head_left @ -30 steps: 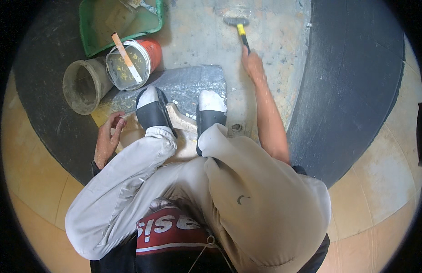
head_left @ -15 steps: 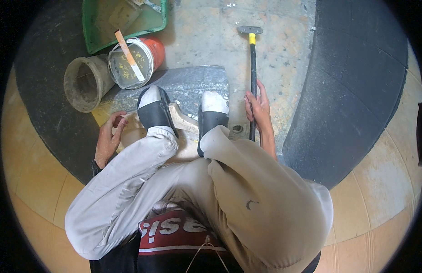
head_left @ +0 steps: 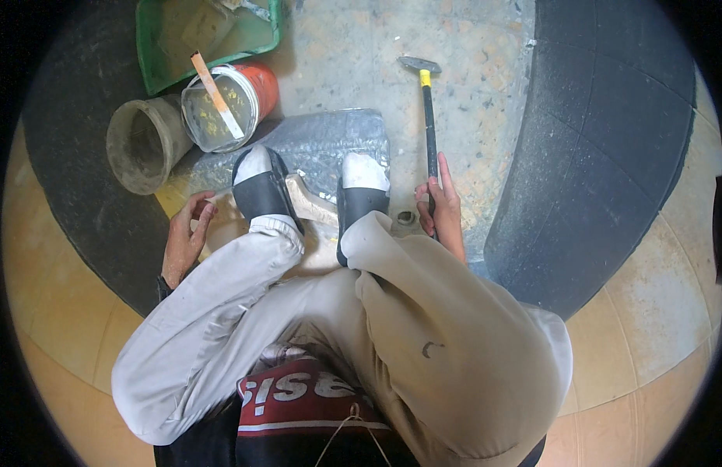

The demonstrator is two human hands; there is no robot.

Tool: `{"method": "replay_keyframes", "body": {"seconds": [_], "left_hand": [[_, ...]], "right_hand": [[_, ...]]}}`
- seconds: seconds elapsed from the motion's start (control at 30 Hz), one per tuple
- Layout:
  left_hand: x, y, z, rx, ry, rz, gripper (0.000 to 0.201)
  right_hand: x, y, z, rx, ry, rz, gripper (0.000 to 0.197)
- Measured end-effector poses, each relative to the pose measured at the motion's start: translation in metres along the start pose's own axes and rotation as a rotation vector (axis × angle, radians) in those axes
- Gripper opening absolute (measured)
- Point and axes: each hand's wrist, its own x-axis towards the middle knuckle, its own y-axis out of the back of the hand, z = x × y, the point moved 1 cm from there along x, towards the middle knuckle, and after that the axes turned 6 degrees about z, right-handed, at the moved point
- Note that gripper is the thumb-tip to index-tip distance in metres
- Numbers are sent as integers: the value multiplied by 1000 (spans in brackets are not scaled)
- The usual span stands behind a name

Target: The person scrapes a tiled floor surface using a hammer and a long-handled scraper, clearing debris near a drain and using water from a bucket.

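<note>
My right hand (head_left: 443,206) is closed around the lower handle of a hammer (head_left: 429,117), right of my feet. Its handle is black with a yellow band, and its grey metal head points away from me. Beside my left foot, my left hand (head_left: 187,237) has curled fingers, thumb and fingertips close together at a pale, rounded piece (head_left: 230,233). Whether it grips that piece or something small, I cannot make out. Between my black slippers lies a pale, curved, wood-like piece (head_left: 308,204), partly hidden by my feet.
A grey, plastic-like sheet (head_left: 322,128) lies under my toes. Far left stand a dirty grey bucket (head_left: 165,148), an orange-and-white pail (head_left: 265,89) with a flat stick (head_left: 217,97) across it, and a green tub (head_left: 143,54). Dark mats (head_left: 602,148) border the stained floor.
The hammer has come slightly left, and its head has turned and tilted. My right hand now sits nearer the handle's end, its index finger more extended. My left hand stays put.
</note>
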Motion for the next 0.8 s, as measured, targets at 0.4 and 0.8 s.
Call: {"method": "replay_keyframes", "body": {"seconds": [0.4, 0.8], "left_hand": [[3, 0, 2, 10, 2, -8, 32], [2, 1, -4, -1, 22, -11, 33]], "right_hand": [[21, -6, -13, 70, -47, 82, 57], [23, -10, -19, -56, -26, 74, 57]]}}
